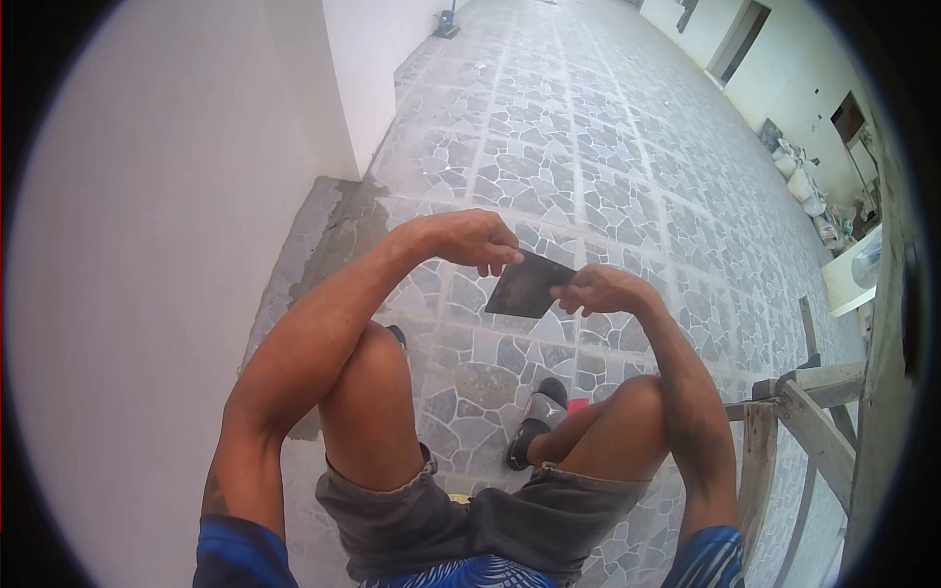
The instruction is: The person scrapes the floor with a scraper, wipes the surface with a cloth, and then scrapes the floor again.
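Between my hands, above the floor in front of my knees, is a thin dark flat sheet (526, 285) with straight edges. Its exact kind cannot be made out. My left hand (474, 240) pinches its upper left corner, with the fingers curled downward. At the upper right corner, my right hand (598, 290) grips the same sheet between thumb and fingers. The sheet hangs tilted, its lower edge free. Beneath it lies a stone-patterned tiled floor (490, 384) with pale joints.
A white wall (147, 294) with a protruding corner runs along my left, with a damp grey strip (343, 230) at its foot. A wooden frame (818, 431) stands close on my right. Several sacks (802, 186) lie along the far right wall.
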Available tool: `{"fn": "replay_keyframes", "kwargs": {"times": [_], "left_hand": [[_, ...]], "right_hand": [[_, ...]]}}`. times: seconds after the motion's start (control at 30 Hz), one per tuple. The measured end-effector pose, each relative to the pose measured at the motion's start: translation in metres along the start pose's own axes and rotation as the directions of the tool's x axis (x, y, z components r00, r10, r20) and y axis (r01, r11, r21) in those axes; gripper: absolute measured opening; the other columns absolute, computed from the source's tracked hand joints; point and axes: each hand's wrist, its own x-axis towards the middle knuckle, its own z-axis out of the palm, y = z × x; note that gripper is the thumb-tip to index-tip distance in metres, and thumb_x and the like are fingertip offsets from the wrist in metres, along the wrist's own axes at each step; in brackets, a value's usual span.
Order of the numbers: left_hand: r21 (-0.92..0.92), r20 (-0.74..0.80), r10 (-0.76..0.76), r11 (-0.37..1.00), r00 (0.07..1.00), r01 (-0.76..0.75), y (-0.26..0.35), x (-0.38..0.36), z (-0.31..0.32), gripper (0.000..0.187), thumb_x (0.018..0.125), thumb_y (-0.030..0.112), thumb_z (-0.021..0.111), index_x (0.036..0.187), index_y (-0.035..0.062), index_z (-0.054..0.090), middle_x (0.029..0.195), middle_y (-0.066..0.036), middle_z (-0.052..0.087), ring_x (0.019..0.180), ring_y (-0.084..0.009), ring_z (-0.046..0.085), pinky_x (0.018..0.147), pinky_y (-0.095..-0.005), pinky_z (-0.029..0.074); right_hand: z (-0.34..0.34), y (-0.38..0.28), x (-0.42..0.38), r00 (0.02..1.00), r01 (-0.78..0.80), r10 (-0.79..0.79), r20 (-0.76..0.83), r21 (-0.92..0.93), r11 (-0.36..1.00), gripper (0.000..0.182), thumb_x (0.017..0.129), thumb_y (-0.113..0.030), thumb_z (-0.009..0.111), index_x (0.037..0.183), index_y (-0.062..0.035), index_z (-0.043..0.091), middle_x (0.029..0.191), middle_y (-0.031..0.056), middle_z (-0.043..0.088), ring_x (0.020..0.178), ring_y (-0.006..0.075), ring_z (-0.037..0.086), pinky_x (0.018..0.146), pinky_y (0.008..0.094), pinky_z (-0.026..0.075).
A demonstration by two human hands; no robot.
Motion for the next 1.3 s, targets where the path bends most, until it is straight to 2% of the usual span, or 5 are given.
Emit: {"fn": "replay_keyframes", "kwargs": {"times": [0.27,0.37,0.87,0.97,1.3], "left_hand": [[0.002,-0.003,-0.013,1.0,1.0,0.013,0.002,-0.002,0.0,0.04,0.104,0.035,0.053,0.107,0.0009,0.073,0.091,-0.009,0.075,0.085,-0.0186,0.073,0.077,-0.0352,0.057],[-0.001,-0.006,-0.012,1.0,1.0,0.012,0.003,-0.003,0.0,0.04,0.104,0.036,0.053,0.106,0.001,0.073,0.091,-0.009,0.075,0.085,-0.0187,0.073,0.077,-0.0353,0.057],[-0.032,-0.034,-0.009,0.999,0.999,0.007,0.004,-0.004,0.001,0.034,0.101,0.029,0.056,0.105,-0.0002,0.074,0.09,-0.012,0.075,0.082,-0.0211,0.074,0.076,-0.0351,0.059],[-0.018,-0.028,-0.006,1.0,1.0,0.005,0.005,-0.004,0.0,0.035,0.102,0.03,0.055,0.105,0.0003,0.074,0.091,-0.011,0.075,0.083,-0.0203,0.074,0.077,-0.0351,0.058],[0.035,0.001,-0.05,0.998,0.999,0.05,0.009,-0.006,-0.002,0.037,0.103,0.035,0.054,0.103,0.0025,0.072,0.095,-0.01,0.075,0.09,-0.0202,0.074,0.079,-0.0361,0.056]], "right_hand": [[-0.001,-0.001,0.0,1.0,-0.028,0.028,0.0,-0.01,1.0,0.062,0.096,-0.058,0.058,0.106,0.0012,0.076,0.102,0.0143,0.077,0.088,0.0221,0.074,0.078,0.0335,0.059],[0.0,-0.003,-0.001,1.0,-0.012,0.012,-0.001,0.008,1.0,0.059,0.101,-0.052,0.057,0.103,0.0052,0.072,0.089,0.012,0.072,0.082,0.0206,0.07,0.073,0.0334,0.057],[0.001,0.0,0.001,1.0,0.005,-0.005,-0.008,0.002,1.0,0.058,0.1,-0.052,0.057,0.101,0.004,0.073,0.088,0.0112,0.072,0.081,0.0209,0.07,0.073,0.034,0.057],[0.001,0.001,0.002,1.0,-0.002,0.001,-0.015,-0.023,1.0,0.061,0.097,-0.056,0.058,0.104,0.0023,0.076,0.1,0.0141,0.077,0.085,0.0228,0.074,0.077,0.0337,0.059],[-0.001,-0.003,0.001,0.997,-0.072,0.072,-0.008,-0.078,0.994,0.064,0.095,-0.06,0.059,0.111,-0.0003,0.075,0.105,0.0144,0.076,0.093,0.0241,0.073,0.083,0.0343,0.058]]}}
